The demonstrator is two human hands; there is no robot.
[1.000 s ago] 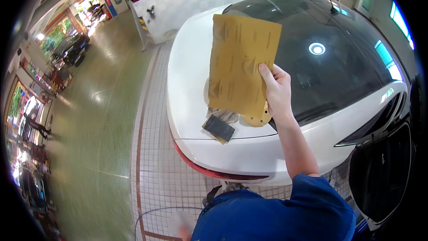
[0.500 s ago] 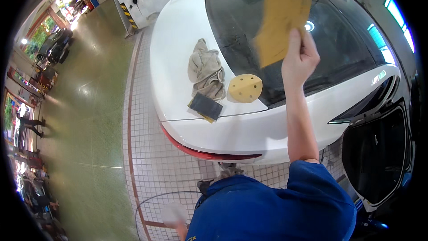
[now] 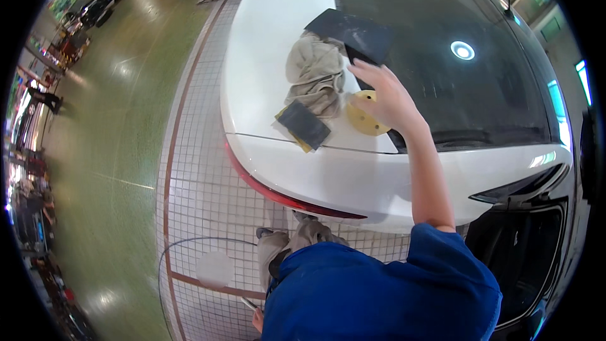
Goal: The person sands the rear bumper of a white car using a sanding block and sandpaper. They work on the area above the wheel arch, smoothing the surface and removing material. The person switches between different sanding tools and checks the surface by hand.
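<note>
Nearest, at the lower edge, the left hand is mostly cut off beside the blue shirt; a pale slim object shows at its fingers, but whether that grip is clamped on it I cannot tell. A thin cable curves over the tiled floor, so a careless step could snag it. On the white trunk lid, the folded sandpaper lies near the back; a knock might send it off past the red tail lamp. The perforated yellow sanding disc lies partly hidden under the right hand, whose grip is empty, thumb and fingers apart. Dragging the disc could scratch the paint (its pale backing seems uppermost, so the grit probably faces down). Beyond, the large sandpaper sheet lies dark side up, between the crumpled grey cloth and the rear window, overlapping both; loosely placed, it could slip and mark the glass.

Counted: two hands, one slim object, one cable, one tail lamp, one folded sandpaper, one disc, one cloth, one large sheet, one rear window; far left, one distant person and at least one dark car.
</note>
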